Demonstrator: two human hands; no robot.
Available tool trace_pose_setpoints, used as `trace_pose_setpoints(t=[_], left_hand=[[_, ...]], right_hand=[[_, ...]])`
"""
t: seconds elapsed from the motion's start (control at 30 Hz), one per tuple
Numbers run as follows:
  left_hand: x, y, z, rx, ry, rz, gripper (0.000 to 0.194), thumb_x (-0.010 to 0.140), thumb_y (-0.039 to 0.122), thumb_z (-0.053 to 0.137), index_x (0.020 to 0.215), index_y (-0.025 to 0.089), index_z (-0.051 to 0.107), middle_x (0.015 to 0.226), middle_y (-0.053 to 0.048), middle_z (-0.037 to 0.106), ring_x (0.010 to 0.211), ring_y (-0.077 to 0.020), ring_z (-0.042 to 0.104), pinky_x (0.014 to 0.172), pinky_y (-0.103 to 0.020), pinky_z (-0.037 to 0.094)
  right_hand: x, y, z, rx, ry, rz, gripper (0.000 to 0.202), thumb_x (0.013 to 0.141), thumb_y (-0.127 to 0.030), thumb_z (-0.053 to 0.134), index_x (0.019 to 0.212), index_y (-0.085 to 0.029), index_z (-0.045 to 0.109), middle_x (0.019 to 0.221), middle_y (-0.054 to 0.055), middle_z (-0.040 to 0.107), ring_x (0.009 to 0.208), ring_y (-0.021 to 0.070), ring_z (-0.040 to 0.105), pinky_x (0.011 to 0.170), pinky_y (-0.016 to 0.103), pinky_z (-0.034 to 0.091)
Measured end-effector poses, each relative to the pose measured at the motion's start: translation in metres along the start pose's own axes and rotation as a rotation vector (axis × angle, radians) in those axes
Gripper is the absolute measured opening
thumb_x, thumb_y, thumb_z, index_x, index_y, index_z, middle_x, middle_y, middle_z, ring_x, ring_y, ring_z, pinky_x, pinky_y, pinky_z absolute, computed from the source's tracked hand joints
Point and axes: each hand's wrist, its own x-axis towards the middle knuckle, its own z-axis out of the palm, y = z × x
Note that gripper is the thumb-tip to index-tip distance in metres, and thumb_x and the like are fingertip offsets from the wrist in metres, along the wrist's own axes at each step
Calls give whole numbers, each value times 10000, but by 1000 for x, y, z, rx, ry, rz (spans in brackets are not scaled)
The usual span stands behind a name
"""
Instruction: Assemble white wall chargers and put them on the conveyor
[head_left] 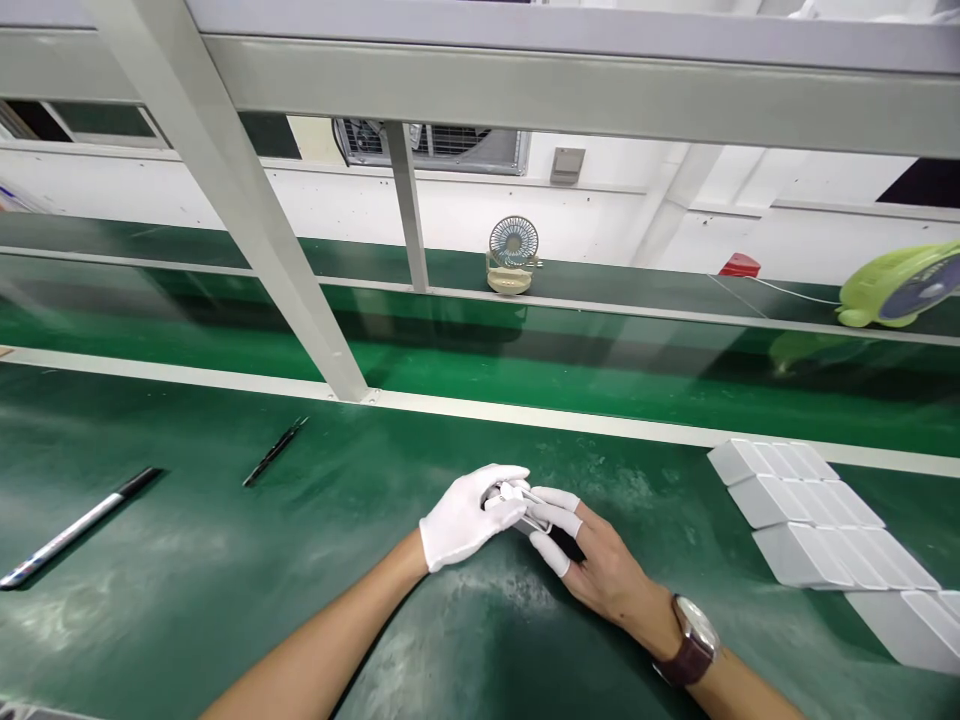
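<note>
Left hand [466,517] and right hand [606,566], grips curled nearly closed, are holding a small white part [511,491] over the tabletop [427,640]; two-handed handling is apparently calling for steadiness next.

The left hand [466,518] and right hand [604,565] hide part of the small white piece [510,493] from me, and the lime-green object [862,290] is cut off rightward.

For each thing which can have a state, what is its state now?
Left hand: gloved, holding white part
Right hand: partly covered, touching white part
Wristwatch: strapped on
Black tweezers: lying flat
Black-and-white stick: lying flat
Small fan: upright; whether running, unclear
White boxes: in rows
</note>
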Motion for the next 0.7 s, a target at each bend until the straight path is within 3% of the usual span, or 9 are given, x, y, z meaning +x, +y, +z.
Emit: trace_pose_setpoints(t=[0.2, 0.37, 0.7], left_hand=[[0, 0, 0, 5, 3, 17, 460, 897, 393, 654, 1312, 197, 609, 1197, -88, 690, 1033, -222, 656, 940, -345, 514], [1, -1, -1, 25, -1, 7, 435, 899, 366, 657, 1308, 224, 611, 1196, -69, 691, 1038, -219, 662, 945, -345, 513], [1, 0, 0, 22, 0, 8, 421, 913, 372, 644, 1303, 218, 608, 1213, -82, 687, 1059, -219, 666, 966, -356, 515]], right_hand=[[-1, 1, -1, 160, 32, 242, 265, 926, -274, 658, 1138, -268, 499, 1310, 98, 593, 1217, 242, 604, 1028, 434, 516], [-1, 0, -2, 116, -56, 186, 251, 937, -270, 638, 1144, -274, 495, 1328, 103, 573, 1201, 242, 603, 991, 422, 519], [-2, 3, -1, -37, -41, 42, 492, 944, -232, 642, 1391, -255, 440, 1320, 125, 591, 1224, 250, 594, 1016, 428, 532]])
